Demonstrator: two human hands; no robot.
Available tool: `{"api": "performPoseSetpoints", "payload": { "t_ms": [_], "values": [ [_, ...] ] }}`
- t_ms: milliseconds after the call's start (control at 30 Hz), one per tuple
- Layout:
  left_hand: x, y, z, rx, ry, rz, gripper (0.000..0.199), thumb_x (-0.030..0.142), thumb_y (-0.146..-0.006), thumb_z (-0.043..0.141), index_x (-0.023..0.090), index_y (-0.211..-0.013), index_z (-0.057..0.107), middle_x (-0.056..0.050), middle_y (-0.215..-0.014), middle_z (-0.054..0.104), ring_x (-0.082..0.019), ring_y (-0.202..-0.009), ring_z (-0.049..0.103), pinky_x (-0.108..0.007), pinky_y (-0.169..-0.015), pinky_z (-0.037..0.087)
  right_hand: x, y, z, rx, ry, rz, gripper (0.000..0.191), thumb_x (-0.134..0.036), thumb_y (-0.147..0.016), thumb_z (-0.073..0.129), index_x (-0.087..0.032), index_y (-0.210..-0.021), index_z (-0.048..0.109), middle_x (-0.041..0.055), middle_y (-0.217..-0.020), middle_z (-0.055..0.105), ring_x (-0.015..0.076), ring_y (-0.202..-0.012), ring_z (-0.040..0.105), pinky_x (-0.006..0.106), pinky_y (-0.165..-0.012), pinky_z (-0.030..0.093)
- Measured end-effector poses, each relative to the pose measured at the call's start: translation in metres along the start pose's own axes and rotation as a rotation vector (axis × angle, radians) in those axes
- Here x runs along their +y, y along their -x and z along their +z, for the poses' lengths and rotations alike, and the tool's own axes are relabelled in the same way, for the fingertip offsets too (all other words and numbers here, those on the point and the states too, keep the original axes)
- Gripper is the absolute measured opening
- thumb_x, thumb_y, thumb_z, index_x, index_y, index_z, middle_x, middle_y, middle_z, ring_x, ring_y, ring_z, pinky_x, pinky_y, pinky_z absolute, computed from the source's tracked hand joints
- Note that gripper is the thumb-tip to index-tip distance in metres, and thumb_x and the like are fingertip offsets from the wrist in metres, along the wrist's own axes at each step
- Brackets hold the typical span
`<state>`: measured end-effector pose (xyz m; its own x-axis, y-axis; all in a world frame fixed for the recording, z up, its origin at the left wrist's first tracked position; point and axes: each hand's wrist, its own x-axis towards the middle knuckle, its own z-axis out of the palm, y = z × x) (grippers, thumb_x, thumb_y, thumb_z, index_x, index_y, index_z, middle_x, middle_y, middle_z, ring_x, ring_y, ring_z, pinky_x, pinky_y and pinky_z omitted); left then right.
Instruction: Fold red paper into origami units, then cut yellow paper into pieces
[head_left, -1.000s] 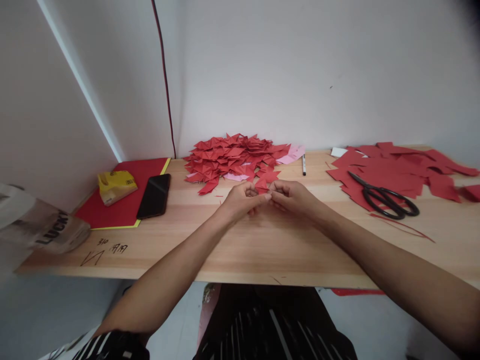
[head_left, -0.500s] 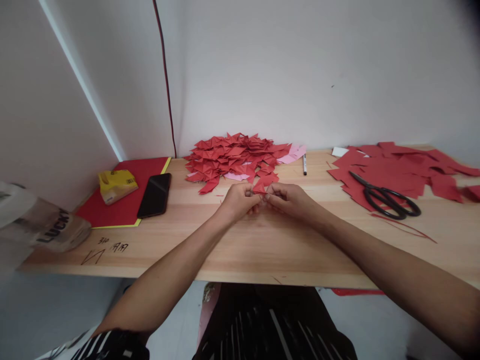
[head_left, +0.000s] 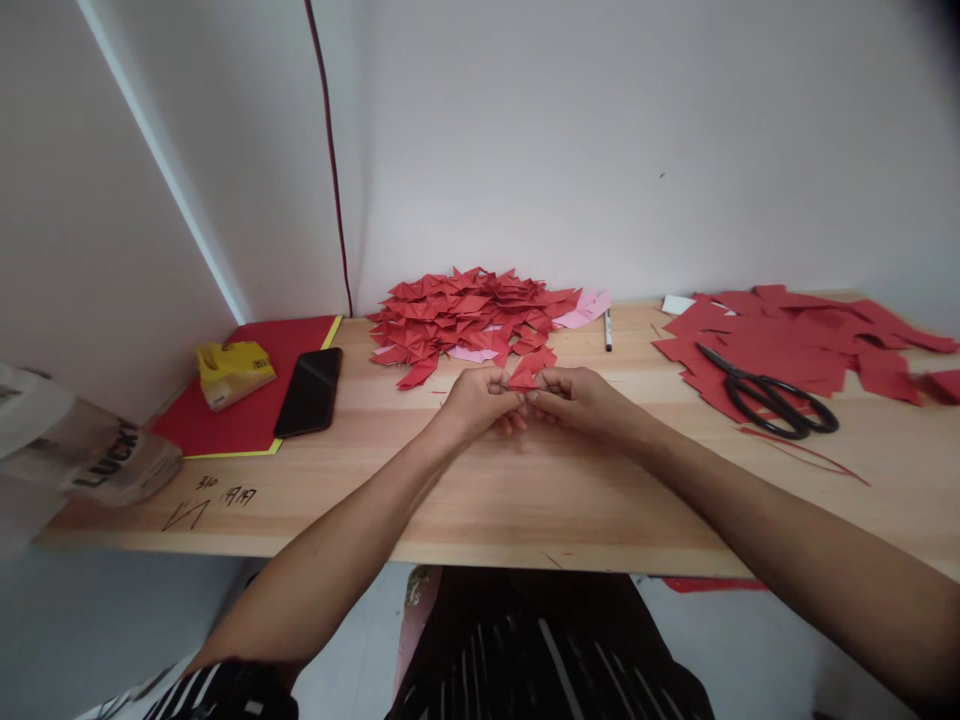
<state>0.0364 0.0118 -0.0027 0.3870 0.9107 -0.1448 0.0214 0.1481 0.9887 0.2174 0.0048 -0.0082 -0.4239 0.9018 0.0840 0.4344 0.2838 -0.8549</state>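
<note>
Between my hands, just above the wooden table [head_left: 480,500], is a small folded piece of red paper [head_left: 524,379] with a pointed top. My left hand [head_left: 484,398] pinches its left side, thumb pressed toward the fingers. On the other side my right hand [head_left: 568,395] grips it the same way, the two thumb tips nearly touching. Its lower part is hidden by my fingers. Right behind my hands lies a heap of folded red paper pieces [head_left: 465,310], with some pink paper [head_left: 585,308] at its edge.
Black-handled scissors [head_left: 780,400] rest on flat red paper pieces [head_left: 780,335] at the right. A marker [head_left: 607,330] lies near the wall. To the left are a phone [head_left: 309,390], a red folder [head_left: 225,425], a yellow packet [head_left: 236,375] and a plastic jar [head_left: 112,455].
The red paper between my fingers has shifted slightly and shows a broader face. Both hands keep their pinch and have hardly moved.
</note>
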Motion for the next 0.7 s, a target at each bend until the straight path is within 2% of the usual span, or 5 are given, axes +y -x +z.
{"api": "performPoseSetpoints", "payload": {
  "t_ms": [133, 333, 533, 700],
  "values": [
    [-0.0013, -0.0003, 0.0017, 0.004, 0.007, 0.001, 0.015, 0.0, -0.075, 0.06, 0.012, -0.072, 0.053, -0.001, -0.056, 0.066, -0.013, -0.042, 0.063, -0.017, -0.038, 0.043, -0.0026, -0.0004, 0.0011, 0.03, 0.047, 0.001, 0.024, -0.035, -0.083, 0.053, -0.02, -0.064, 0.051, -0.0025, -0.056, 0.054, 0.0104, -0.05, 0.046, 0.025, -0.051, 0.034],
    [0.001, 0.0012, 0.0008, 0.003, 0.036, -0.044, 0.014, 0.001, -0.075, 0.061, 0.011, -0.069, 0.053, -0.002, -0.056, 0.066, -0.013, -0.043, 0.063, -0.018, -0.039, 0.046, 0.0023, -0.0008, -0.0037, -0.067, -0.046, 0.01, 0.018, -0.031, -0.082, 0.053, -0.018, -0.071, 0.06, 0.0009, -0.064, 0.063, 0.0123, -0.055, 0.054, 0.024, -0.052, 0.039],
    [0.0048, 0.0024, -0.0008, 0.014, 0.057, -0.065, 0.014, 0.003, -0.075, 0.064, 0.01, -0.069, 0.054, -0.003, -0.058, 0.066, -0.013, -0.045, 0.064, -0.019, -0.041, 0.047, 0.0026, -0.0006, -0.0085, -0.129, -0.104, 0.033, 0.025, -0.036, -0.085, 0.052, -0.016, -0.074, 0.062, 0.0014, -0.065, 0.062, 0.0101, -0.051, 0.051, 0.023, -0.049, 0.039],
    [0.0041, 0.0013, 0.0021, 0.022, 0.042, -0.05, 0.015, 0.005, -0.076, 0.066, 0.011, -0.07, 0.053, -0.002, -0.057, 0.066, -0.012, -0.045, 0.064, -0.018, -0.041, 0.047, 0.0064, -0.0019, -0.0038, -0.068, -0.1, 0.045, 0.025, -0.039, -0.086, 0.054, -0.017, -0.073, 0.06, 0.0012, -0.066, 0.063, 0.0104, -0.052, 0.052, 0.023, -0.048, 0.039]
  ]
}}
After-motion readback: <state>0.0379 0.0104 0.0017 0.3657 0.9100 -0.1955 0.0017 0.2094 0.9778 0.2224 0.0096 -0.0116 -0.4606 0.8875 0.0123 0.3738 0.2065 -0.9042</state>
